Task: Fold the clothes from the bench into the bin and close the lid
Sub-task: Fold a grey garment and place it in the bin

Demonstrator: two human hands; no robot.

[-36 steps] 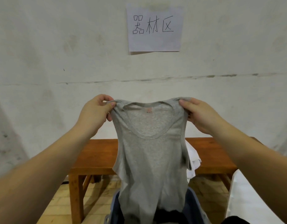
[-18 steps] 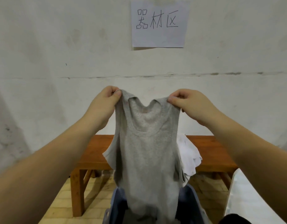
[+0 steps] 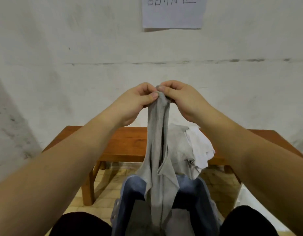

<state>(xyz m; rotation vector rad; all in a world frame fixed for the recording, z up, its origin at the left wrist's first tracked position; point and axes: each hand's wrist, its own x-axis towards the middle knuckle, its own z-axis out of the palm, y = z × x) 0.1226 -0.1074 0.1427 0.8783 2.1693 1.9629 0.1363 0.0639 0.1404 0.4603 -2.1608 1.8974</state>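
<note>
Lengthwise fold in hand, above the bin.

The left hand (image 3: pixel 137 99) and right hand (image 3: pixel 179 97) pinch the grey cotton vest (image 3: pixel 158 150), doubled lengthwise, over the blue fabric bin (image 3: pixel 135 188); edges should be aligned. More clothes (image 3: pixel 195 145) lie on the wooden counter (image 3: pixel 123 143).

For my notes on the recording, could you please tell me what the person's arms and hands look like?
Both arms are bare right up to the frame edge, with no sleeves showing. The left hand and right hand wear no gloves, rings or watch. The fingers have short, plain nails.
</note>
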